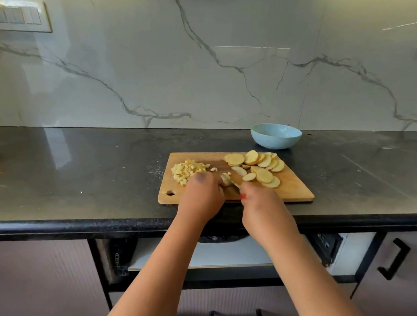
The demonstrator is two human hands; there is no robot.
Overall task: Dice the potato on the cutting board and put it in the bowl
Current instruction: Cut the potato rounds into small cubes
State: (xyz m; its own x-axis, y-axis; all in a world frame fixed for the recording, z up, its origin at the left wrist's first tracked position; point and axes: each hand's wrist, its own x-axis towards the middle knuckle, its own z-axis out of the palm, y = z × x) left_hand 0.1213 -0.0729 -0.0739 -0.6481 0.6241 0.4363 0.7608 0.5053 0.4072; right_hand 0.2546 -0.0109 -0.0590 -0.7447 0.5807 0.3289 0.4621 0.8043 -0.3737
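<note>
At centre frame, the left hand [202,195] pins a small stack of potato slices [225,179] on the cutting board [294,190]; the right hand [261,207] grips a knife. The slices look firm, wet and likely slippery; hold them from above. The bowl [275,136] sits behind.

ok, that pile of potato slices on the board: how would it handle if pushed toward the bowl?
The slices are thin flat rounds, overlapping loosely, so a push would probably slide and scatter them, not roll them. Cut faces look moist, so likely slippery and clingy. Each probably stiff, light, snapping if bent. The bowl sits off the board.
</note>
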